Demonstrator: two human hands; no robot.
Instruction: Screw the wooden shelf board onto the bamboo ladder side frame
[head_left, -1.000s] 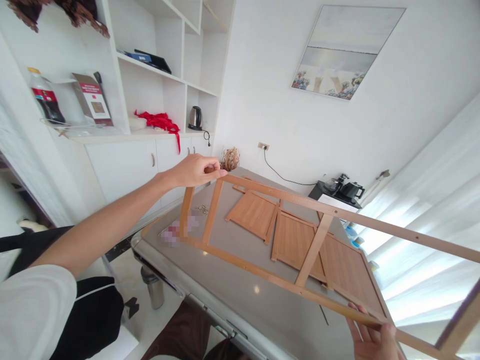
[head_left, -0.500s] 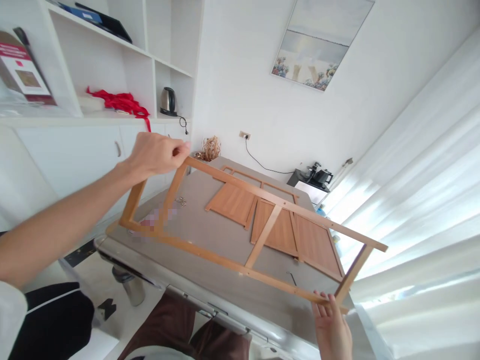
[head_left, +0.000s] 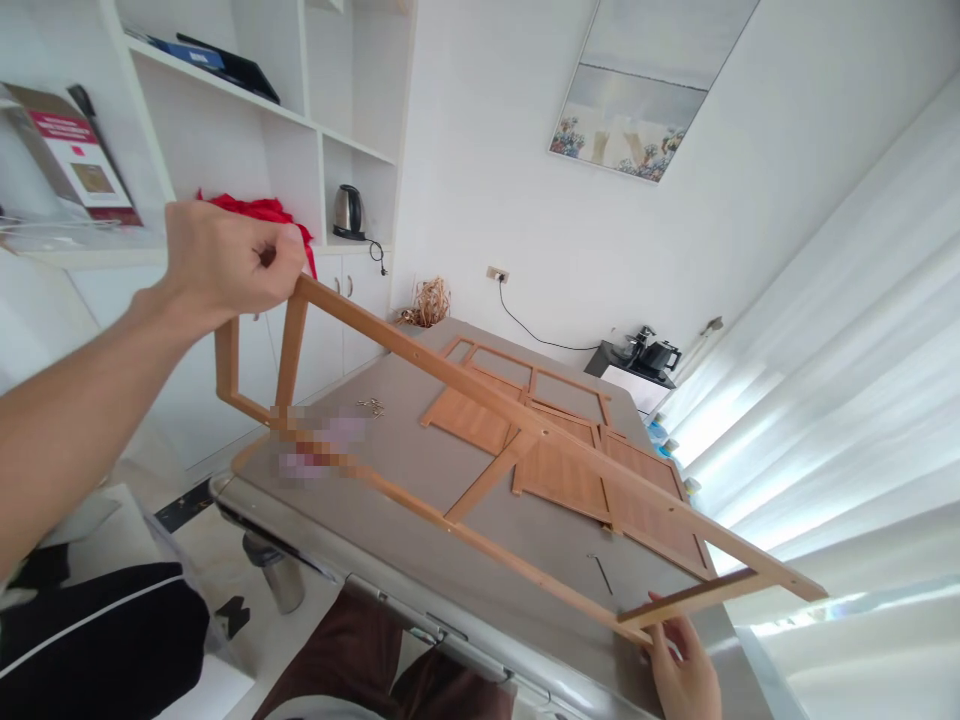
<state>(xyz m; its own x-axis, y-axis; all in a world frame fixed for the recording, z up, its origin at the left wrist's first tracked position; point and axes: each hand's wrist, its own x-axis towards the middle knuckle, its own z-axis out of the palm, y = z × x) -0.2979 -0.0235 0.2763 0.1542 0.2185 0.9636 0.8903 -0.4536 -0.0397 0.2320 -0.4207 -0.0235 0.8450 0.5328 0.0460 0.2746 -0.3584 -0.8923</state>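
A light wooden frame [head_left: 480, 391] with long rails and crosspieces is held up at a slant over the near part of the table [head_left: 405, 440]. My left hand [head_left: 232, 255] is closed around its raised upper left end. At the lower right corner, my right hand [head_left: 684, 665] grips the lower rail beside the end crosspiece, with some fingers hidden behind the wood. Beyond the frame lie several wooden panels [head_left: 559, 465], partly covered by its upper rail. A black hex key [head_left: 601, 574] rests near my right hand. Small metal fittings [head_left: 371, 407] lie toward the left.
Another thin wooden frame [head_left: 570, 378] lies at the table's far side. White shelves [head_left: 360, 150] with a kettle [head_left: 349, 212] stand at left. A small black stand [head_left: 637, 380] is at the back right, and a white curtain [head_left: 847, 400] hangs along the right.
My left hand has moved left and upward with the frame's end. The frame has tilted, its upper rail swinging nearer to me. My right hand has shifted slightly right and down, still at the corner.
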